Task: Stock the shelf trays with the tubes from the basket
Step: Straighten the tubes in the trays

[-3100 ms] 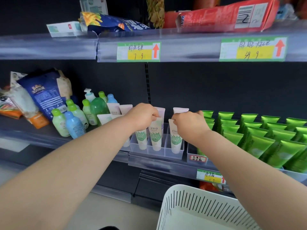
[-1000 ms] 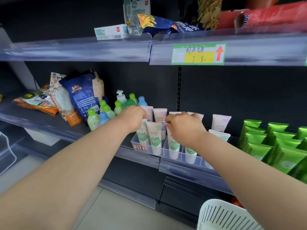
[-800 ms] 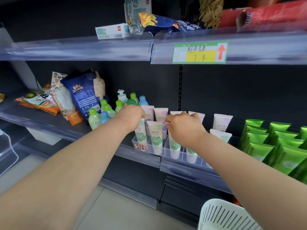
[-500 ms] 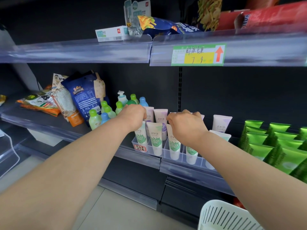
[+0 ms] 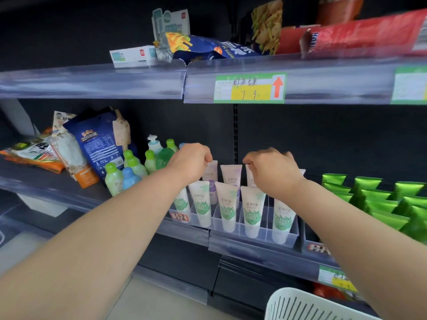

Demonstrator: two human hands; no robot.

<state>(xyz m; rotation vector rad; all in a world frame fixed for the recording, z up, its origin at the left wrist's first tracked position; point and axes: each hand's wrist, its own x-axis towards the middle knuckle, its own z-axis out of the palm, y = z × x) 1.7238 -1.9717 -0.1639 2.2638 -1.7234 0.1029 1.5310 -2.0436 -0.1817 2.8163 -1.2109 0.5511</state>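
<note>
A clear divided tray (image 5: 285,237) on the middle shelf holds upright white tubes. The front row has green-printed tubes (image 5: 227,207); behind it stand pale purple-printed tubes (image 5: 231,179). My left hand (image 5: 191,161) is curled, its fingertips pinching the top edge of the leftmost back-row purple tube (image 5: 211,175). My right hand (image 5: 271,172) is curled over another back-row tube (image 5: 249,180), pinching its top; most of that tube is hidden by the hand. The white slotted basket (image 5: 300,306) shows only its rim at the bottom right; its inside is out of view.
Small green and blue bottles (image 5: 129,172) and snack bags (image 5: 101,144) stand left of the tray. Rows of shiny green tubes (image 5: 374,199) fill the shelf to the right. The upper shelf edge with a price label (image 5: 249,88) overhangs close above my hands.
Both hands have risen slightly from the front row of tubes to the tops of the back-row tubes. The view has shifted a little left.
</note>
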